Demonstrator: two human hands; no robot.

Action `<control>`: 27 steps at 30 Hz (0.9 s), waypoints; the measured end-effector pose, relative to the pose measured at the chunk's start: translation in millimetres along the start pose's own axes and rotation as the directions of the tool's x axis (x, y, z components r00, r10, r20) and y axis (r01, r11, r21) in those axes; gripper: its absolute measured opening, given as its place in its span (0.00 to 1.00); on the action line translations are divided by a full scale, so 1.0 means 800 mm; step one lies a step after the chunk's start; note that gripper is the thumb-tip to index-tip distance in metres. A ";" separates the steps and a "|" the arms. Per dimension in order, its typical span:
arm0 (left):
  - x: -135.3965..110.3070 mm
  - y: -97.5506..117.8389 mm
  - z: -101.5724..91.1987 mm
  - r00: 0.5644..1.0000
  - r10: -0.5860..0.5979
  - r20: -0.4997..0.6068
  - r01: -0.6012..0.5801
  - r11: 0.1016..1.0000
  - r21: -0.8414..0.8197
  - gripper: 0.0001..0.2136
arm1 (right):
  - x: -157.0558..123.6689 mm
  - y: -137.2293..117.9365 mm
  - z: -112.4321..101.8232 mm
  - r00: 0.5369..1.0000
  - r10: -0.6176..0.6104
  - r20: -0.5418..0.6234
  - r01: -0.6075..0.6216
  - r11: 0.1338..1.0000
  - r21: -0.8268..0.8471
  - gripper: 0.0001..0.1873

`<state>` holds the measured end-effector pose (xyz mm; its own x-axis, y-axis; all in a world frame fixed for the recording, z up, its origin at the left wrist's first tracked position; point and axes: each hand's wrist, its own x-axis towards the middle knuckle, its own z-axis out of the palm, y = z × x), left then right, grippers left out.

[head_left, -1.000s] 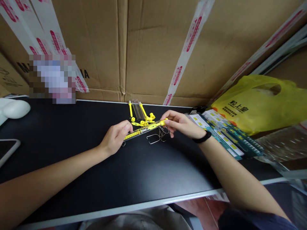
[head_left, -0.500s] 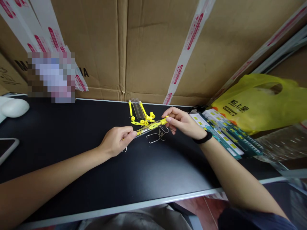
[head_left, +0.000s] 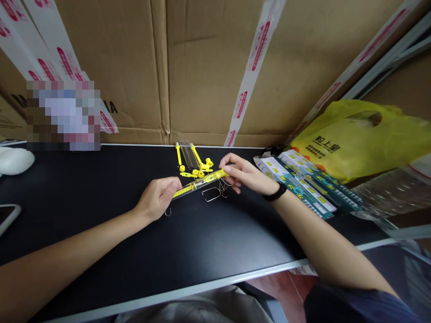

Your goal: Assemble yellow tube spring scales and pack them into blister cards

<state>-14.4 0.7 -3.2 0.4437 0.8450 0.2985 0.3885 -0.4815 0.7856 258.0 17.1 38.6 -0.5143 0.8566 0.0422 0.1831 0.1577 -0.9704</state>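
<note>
The left hand (head_left: 158, 197) is closed around the near end of a slim clear tube (head_left: 198, 183) with yellow parts inside, its thumb lying along the top. The right hand (head_left: 240, 172) pinches the yellow far end between thumb and forefinger, the other fingers loosely curled underneath. The tube spans the gap between the hands, slanting up and away toward the right one. A thin metal hook (head_left: 170, 212) shows just below the left hand; whether it joins the tube cannot be told. Bent metal wires (head_left: 220, 190) lie on the black table (head_left: 202, 251) under the tube, near the right hand. Just beyond the hands are small yellow pieces (head_left: 201, 173), with yellow rods (head_left: 178, 155) and loose clear tubes (head_left: 188, 154) behind them. Printed packages (head_left: 299, 184) lie right of the right hand, which wears a black wristband (head_left: 275, 192), and a yellow plastic bag (head_left: 353, 148) sits past them. Well left of the left hand are a phone-like device (head_left: 7, 216) and a white rounded object (head_left: 16, 161). Taped cardboard (head_left: 202, 80) stands beyond everything.
</note>
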 end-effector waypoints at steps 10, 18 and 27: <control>-0.001 0.000 0.000 1.000 -0.009 -0.001 0.009 1.000 -0.019 0.28 | -0.001 -0.003 -0.011 0.996 0.018 0.083 -0.012 0.997 -0.071 0.18; -0.001 0.003 0.001 1.000 0.008 0.006 -0.008 1.000 0.007 0.29 | 0.000 0.001 0.002 0.995 0.082 0.049 -0.070 0.975 -0.209 0.25; 0.000 0.002 0.001 1.000 0.006 0.011 -0.006 1.000 0.003 0.28 | 0.001 0.004 0.010 0.997 0.074 -0.002 -0.073 0.971 -0.229 0.28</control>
<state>-12.9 -0.5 -2.4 0.4549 0.8394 0.2973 0.3879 -0.4873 0.7824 251.4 14.5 33.6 -0.4973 0.8671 -0.0294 0.4068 0.2032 -0.8906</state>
